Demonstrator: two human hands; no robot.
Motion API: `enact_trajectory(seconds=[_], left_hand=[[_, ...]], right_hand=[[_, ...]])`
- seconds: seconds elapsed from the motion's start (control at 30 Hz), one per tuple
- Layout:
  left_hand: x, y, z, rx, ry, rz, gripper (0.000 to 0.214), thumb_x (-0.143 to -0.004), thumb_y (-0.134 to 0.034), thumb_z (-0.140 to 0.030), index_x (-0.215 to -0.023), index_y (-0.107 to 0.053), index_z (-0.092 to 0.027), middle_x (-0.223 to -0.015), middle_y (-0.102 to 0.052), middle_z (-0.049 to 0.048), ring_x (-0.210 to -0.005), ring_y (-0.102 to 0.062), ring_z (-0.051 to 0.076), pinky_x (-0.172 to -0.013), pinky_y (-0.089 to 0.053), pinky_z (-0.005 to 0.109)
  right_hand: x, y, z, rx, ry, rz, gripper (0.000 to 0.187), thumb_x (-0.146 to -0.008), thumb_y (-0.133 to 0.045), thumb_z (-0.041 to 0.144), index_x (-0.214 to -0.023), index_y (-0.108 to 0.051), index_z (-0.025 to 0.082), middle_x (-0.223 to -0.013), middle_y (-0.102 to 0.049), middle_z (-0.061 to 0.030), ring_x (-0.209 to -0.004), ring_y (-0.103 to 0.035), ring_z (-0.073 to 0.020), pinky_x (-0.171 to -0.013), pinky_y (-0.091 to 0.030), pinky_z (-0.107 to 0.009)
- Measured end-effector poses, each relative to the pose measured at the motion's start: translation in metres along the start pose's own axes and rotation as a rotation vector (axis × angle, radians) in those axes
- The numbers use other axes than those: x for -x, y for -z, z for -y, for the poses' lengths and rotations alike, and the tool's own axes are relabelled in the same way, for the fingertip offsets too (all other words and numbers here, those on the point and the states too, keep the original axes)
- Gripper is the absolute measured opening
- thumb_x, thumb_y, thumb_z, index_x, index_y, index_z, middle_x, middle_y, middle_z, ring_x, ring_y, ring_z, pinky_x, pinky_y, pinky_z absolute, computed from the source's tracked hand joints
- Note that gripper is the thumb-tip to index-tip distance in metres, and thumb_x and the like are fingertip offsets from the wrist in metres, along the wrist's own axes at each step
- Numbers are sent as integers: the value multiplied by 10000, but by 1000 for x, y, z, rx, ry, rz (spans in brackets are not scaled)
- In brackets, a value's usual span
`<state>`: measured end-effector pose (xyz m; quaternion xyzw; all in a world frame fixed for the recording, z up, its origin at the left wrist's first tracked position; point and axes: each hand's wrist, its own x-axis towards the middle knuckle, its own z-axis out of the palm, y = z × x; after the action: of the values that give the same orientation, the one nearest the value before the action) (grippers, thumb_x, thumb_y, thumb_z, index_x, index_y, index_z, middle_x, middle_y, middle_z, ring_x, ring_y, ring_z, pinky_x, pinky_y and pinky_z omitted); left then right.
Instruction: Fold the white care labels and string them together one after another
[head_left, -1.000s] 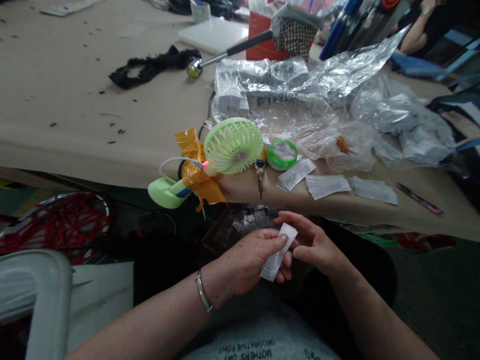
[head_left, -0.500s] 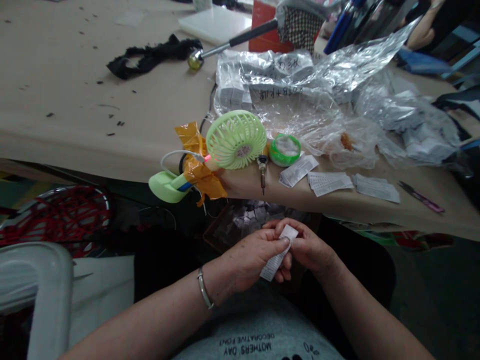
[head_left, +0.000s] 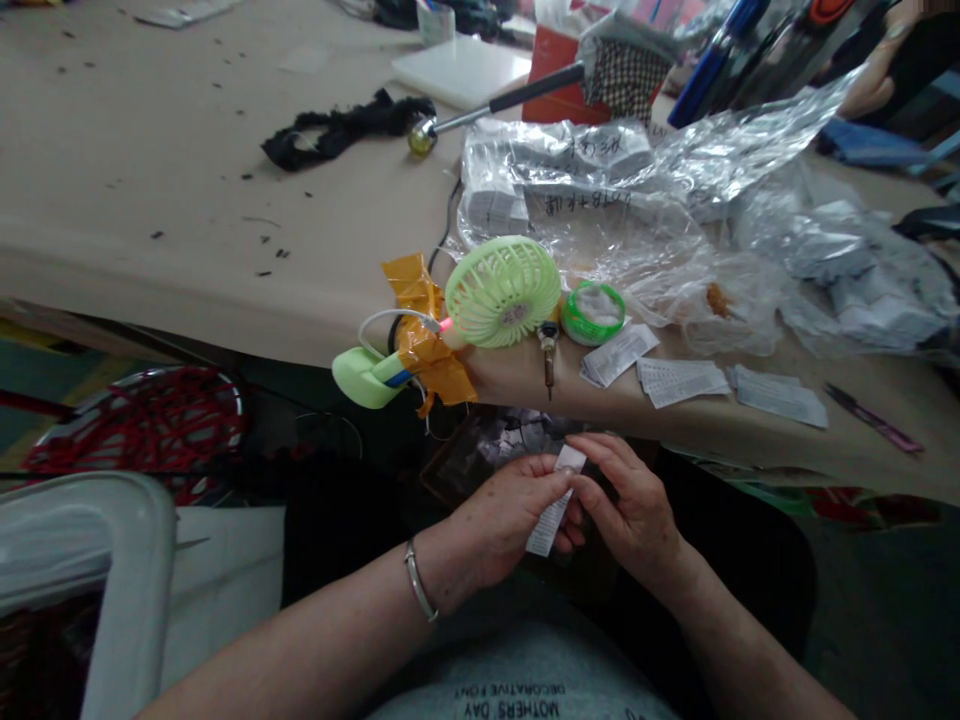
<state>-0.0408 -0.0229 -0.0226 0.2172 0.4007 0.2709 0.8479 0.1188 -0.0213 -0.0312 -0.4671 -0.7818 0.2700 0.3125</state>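
Lower centre of the frame, below the bench (head_left: 187,260) edge, the left hand (head_left: 504,520) and right hand (head_left: 637,510) pinch a label (head_left: 551,520), fingers closed on it. A light, even grip near its top seems best.

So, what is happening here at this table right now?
A seated person holds a small printed paper label in front of the lap, just below the table edge. The left hand pinches it with the thumb on top, and the right hand grips its upper end with the fingertips. On the table edge above the hands are a green mini fan fixed with orange tape, a round green tub, several flat stacks of labels and crumpled clear plastic bags.
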Motion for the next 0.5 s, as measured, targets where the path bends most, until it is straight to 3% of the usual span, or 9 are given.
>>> enact_trajectory(seconds=[0.13,0.27,0.37,0.5], left_hand=[[2,3,1,26,-31,-4,212,-816,-574,-356,-823,-569,-144,-631,-555,-14,-506,-544,88,-496,-419,211],[4,5,1,13,-102,-9,269,-831,-553,-413,-864,-576,-147,-639,-546,-16,-518,-542,91,-486,-407,205],[4,8,1,-9,-144,-19,307,-819,-563,-451,-805,-574,-144,-638,-545,-11,-526,-541,91,-491,-402,203],[4,10,2,-16,-146,-52,301,-805,-576,-450,-823,-575,-150,-631,-550,-12,-522,-533,100,-497,-403,215]], right_hand=[[-2,-5,0,-229,-167,-51,317,-867,-540,267,-1182,-557,239,-1094,-640,-68,-1005,-603,-204,-889,-484,-354],[-12,-8,4,-553,-387,-72,153,-821,-596,317,-936,-619,218,-815,-650,-5,-726,-609,-136,-670,-501,-246],[-20,-11,5,-613,-472,-58,123,-773,-633,315,-779,-624,192,-683,-607,20,-614,-555,-109,-599,-463,-220],[-25,-15,2,-607,-499,-48,121,-759,-631,294,-716,-616,182,-640,-590,25,-579,-522,-103,-570,-433,-216]])
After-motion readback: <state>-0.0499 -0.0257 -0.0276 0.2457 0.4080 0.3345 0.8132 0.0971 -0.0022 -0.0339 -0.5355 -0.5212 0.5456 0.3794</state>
